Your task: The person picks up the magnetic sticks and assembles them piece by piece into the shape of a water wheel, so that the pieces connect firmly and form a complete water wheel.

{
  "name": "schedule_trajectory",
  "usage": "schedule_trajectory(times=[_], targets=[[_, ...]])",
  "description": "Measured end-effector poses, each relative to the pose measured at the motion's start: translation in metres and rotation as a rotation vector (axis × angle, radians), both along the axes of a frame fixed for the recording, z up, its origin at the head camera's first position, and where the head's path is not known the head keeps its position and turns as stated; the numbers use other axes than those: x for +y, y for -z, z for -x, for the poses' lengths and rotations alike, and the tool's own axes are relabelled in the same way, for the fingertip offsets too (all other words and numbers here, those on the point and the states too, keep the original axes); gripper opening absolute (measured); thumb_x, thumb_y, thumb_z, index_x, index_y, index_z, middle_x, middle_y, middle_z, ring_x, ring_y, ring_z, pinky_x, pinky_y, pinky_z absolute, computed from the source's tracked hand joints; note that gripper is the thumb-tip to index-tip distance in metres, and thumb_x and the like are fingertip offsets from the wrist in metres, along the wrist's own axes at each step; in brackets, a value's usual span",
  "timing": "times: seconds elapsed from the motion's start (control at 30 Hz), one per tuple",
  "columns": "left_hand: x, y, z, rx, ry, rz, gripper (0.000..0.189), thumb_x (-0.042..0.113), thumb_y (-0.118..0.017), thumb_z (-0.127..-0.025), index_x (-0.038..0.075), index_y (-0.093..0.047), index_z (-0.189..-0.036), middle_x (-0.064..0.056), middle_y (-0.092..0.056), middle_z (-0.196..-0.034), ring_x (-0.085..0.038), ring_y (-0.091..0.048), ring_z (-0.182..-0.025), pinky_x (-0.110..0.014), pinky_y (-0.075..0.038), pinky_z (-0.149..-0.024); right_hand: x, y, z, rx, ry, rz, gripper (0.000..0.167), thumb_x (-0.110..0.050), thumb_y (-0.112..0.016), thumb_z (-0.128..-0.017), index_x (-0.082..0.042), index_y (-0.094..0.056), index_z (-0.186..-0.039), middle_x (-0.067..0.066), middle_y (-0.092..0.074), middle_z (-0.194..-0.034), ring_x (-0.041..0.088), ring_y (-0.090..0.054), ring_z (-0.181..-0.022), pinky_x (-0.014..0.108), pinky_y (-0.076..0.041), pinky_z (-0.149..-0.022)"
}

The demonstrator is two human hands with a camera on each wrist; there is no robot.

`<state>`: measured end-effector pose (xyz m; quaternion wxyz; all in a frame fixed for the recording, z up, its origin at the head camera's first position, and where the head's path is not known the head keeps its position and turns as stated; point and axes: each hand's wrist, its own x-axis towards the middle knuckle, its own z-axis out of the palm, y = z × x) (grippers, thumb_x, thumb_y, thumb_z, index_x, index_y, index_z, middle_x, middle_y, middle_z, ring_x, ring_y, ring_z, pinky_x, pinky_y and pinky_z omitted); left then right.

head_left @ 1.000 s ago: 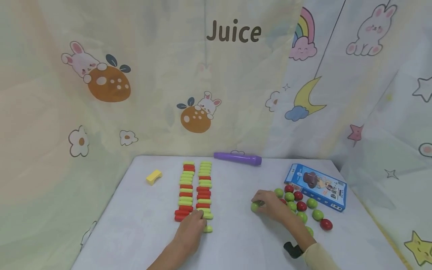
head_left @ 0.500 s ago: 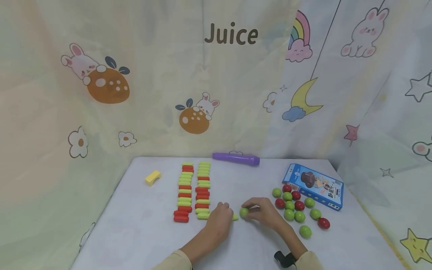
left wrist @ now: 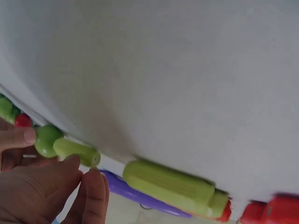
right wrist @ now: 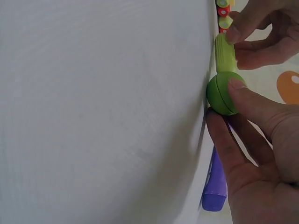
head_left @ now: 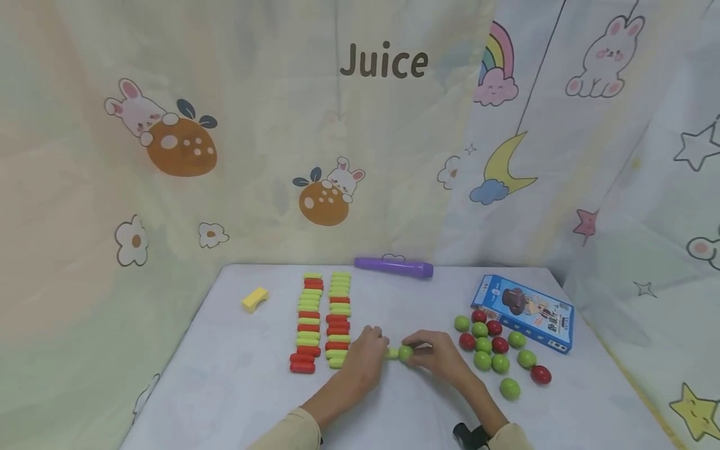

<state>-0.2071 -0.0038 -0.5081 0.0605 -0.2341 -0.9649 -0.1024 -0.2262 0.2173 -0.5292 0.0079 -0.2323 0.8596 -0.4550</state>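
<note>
My left hand (head_left: pixel 364 361) pinches a light green ridged stick (right wrist: pixel 225 52) between thumb and fingers, just right of the lower end of two rows of sticks. A green ball (right wrist: pixel 223 93), with a seam round it, is held by the thumb and fingers of my right hand (head_left: pixel 441 357). Stick and ball meet end to end in both wrist views. The red and light green sticks lie in a left row (head_left: pixel 302 368) and a right row (head_left: pixel 337 346), whose near end is partly hidden behind my left hand.
Several green and red balls (head_left: pixel 500 363) lie loose at the right, beside a blue box (head_left: pixel 525 312). A purple rod (head_left: pixel 394 267) lies along the back edge. There is a yellow arched block (head_left: pixel 255 300) at the back left and a black bent piece (head_left: pixel 471 436) near my right sleeve.
My left hand has moved right from the rows, bringing the light green stick along. My right hand has carried the green ball left from the loose balls, and ball and stick have come together.
</note>
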Motion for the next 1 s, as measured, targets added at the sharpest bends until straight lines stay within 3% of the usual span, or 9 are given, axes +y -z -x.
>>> schedule_trajectory(times=[0.1, 0.23, 0.33, 0.47, 0.67, 0.87, 1.0], targets=[[-0.016, -0.006, -0.004, -0.006, -0.023, -0.099, 0.034, 0.017, -0.091, -0.089, 0.007, -0.079, -0.119, -0.005, -0.068, -0.106, -0.017, -0.063, -0.101, -0.024, -0.061, -0.085, -0.003, 0.002, 0.0, 0.027, 0.032, -0.01, 0.035, 0.005, -0.087, -0.083, -0.001, -0.078, -0.117, 0.009, -0.08, -0.113, 0.032, -0.076, -0.107, 0.034, -0.062, -0.092], [-0.052, -0.013, -0.016, -0.029, -0.071, -0.238, 0.031, 0.011, -0.089, -0.089, 0.006, -0.078, -0.118, -0.006, -0.069, -0.109, -0.02, -0.066, -0.105, -0.03, -0.063, -0.087, -0.009, 0.005, 0.002, 0.054, 0.091, -0.041, 0.032, -0.002, -0.087, -0.086, -0.004, -0.079, -0.117, 0.005, -0.08, -0.111, 0.026, -0.076, -0.104, 0.031, -0.062, -0.089], [-0.075, -0.013, -0.025, -0.004, -0.062, -0.253, 0.027, 0.006, -0.089, -0.088, 0.006, -0.08, -0.113, -0.006, -0.071, -0.106, -0.02, -0.067, -0.099, -0.028, -0.062, -0.079, -0.006, 0.003, 0.004, 0.053, 0.094, -0.068, 0.035, -0.01, -0.089, -0.088, -0.004, -0.078, -0.121, 0.005, -0.079, -0.113, 0.025, -0.075, -0.104, 0.033, -0.063, -0.088], [-0.093, -0.007, -0.032, 0.074, -0.036, -0.226, 0.023, 0.002, -0.089, -0.086, 0.007, -0.082, -0.106, -0.004, -0.072, -0.098, -0.018, -0.067, -0.089, -0.021, -0.058, -0.067, 0.007, -0.004, 0.009, 0.017, 0.015, -0.085, 0.045, -0.016, -0.09, -0.089, -0.001, -0.074, -0.128, 0.01, -0.078, -0.118, 0.032, -0.073, -0.106, 0.042, -0.063, -0.089], [-0.098, -0.002, -0.032, 0.085, -0.053, -0.158, 0.017, 0.003, -0.091, -0.084, 0.01, -0.085, -0.099, 0.0, -0.073, -0.088, -0.011, -0.063, -0.079, -0.021, -0.053, -0.064, 0.016, -0.007, 0.015, 0.029, -0.069, -0.122, 0.044, -0.011, -0.09, -0.086, -0.002, -0.075, -0.127, 0.01, -0.078, -0.119, 0.031, -0.072, -0.106, 0.037, -0.062, -0.089], [-0.093, 0.006, -0.029, 0.103, -0.031, -0.079, 0.019, 0.012, -0.096, -0.081, 0.008, -0.086, -0.097, 0.0, -0.07, -0.082, -0.008, -0.056, -0.071, -0.016, -0.049, -0.06, 0.008, 0.002, 0.014, 0.104, -0.026, -0.092, 0.035, -0.004, -0.09, -0.084, -0.002, -0.079, -0.117, 0.007, -0.08, -0.108, 0.02, -0.073, -0.095, 0.029, -0.062, -0.081], [-0.083, 0.01, -0.03, 0.122, -0.028, -0.017, 0.025, 0.016, -0.099, -0.079, 0.006, -0.085, -0.096, -0.001, -0.068, -0.082, -0.009, -0.061, -0.071, -0.017, -0.054, -0.062, 0.006, 0.005, 0.013, 0.111, 0.005, -0.086, 0.033, -0.004, -0.09, -0.083, -0.004, -0.08, -0.114, 0.005, -0.08, -0.103, 0.02, -0.073, -0.092, 0.027, -0.061, -0.078]])
